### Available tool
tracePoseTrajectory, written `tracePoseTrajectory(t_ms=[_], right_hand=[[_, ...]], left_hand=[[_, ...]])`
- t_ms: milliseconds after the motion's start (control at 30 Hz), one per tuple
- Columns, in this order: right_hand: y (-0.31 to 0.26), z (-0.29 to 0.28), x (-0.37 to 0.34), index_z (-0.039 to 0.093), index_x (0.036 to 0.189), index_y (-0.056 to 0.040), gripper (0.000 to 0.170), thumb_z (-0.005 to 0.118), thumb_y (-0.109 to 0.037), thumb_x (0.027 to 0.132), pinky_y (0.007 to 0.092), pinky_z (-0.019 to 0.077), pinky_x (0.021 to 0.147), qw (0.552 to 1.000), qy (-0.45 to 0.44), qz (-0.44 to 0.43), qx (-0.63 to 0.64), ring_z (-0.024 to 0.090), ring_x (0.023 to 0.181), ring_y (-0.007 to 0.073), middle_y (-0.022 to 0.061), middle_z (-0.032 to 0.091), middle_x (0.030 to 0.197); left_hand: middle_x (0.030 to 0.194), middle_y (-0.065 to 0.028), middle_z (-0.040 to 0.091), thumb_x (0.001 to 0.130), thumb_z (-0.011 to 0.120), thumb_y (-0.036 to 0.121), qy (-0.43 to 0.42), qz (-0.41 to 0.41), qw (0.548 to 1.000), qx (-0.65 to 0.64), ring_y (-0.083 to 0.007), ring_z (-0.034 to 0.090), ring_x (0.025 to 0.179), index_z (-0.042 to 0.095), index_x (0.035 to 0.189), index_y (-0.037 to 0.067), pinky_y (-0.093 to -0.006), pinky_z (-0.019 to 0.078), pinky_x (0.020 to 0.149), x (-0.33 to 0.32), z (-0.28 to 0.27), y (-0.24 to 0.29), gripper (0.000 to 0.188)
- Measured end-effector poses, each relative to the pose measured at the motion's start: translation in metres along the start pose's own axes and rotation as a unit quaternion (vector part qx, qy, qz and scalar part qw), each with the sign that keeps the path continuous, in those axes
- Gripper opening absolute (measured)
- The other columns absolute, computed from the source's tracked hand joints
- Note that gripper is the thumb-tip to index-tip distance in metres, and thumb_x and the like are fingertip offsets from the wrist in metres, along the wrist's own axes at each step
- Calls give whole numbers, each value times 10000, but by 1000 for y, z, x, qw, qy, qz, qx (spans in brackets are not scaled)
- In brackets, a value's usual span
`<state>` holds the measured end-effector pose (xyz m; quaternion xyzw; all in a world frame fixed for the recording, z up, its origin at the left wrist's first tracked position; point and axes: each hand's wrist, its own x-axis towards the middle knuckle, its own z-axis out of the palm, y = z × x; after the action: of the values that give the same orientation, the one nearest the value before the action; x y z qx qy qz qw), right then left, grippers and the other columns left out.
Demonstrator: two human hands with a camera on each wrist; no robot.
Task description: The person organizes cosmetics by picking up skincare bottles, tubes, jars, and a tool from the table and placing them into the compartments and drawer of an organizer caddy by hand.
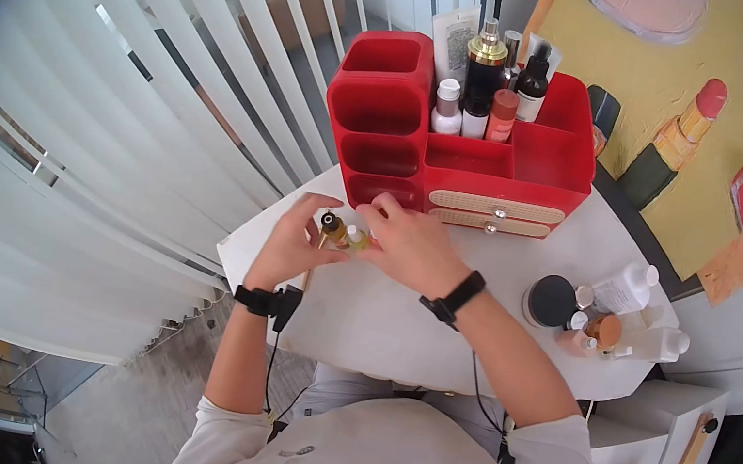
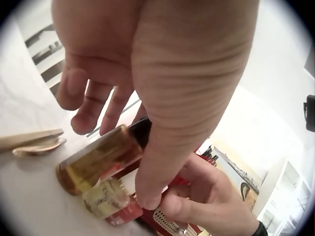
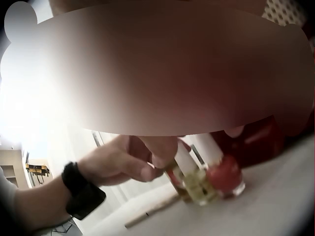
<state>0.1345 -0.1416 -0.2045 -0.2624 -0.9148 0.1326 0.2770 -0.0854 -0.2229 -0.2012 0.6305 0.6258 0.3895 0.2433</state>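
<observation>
Left hand [image 1: 289, 243]: fingers loosely spread by amber bottle [image 2: 98, 160], on white surface [image 1: 355, 328] beside yellow bottle [image 2: 105, 199], red bottle [image 3: 226, 177]. Right hand [image 1: 418, 248] close to bottles; can't tell if fingers grip.

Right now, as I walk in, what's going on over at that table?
A person has both hands around a small cluster of bottles on the white table: an amber bottle, a yellow bottle and a red bottle. The left hand has its fingers spread beside them, the right hand is opposite; whether either grips one is unclear. A red organizer stands just beyond.
</observation>
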Motion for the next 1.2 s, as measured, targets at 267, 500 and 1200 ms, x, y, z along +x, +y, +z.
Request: tracePoseTrajectory(t_ms=[267,500,1200], right_hand=[[12,28,-24,676,1022,-76,232,760,-260,909,458,571,773,996,-15,7,86,701,884,340,103,636,1026],[-2,-60,-60,730,1031,-62,192,781,-194,902,425,554,777,992,12,53,116,684,866,310,98,675,969],[70,-134,9,759,1061,-17,197,809,-23,870,296,537,706,988,108,66,89,666,766,150,79,695,901]], left_hand=[[859,-21,696,782,889,9,-29,-30,998,-40,-67,637,787,712,1057,-5,-250,559,742,-11,34,-8,327],[960,-38,705,796,904,23,-74,47,992,-87,-103,673,830,640,1136,21,-273,571,735,5,41,60,430],[667,-21,524,811,833,-29,28,193,981,-24,-102,530,613,635,1294,59,-276,479,628,104,46,121,529]])
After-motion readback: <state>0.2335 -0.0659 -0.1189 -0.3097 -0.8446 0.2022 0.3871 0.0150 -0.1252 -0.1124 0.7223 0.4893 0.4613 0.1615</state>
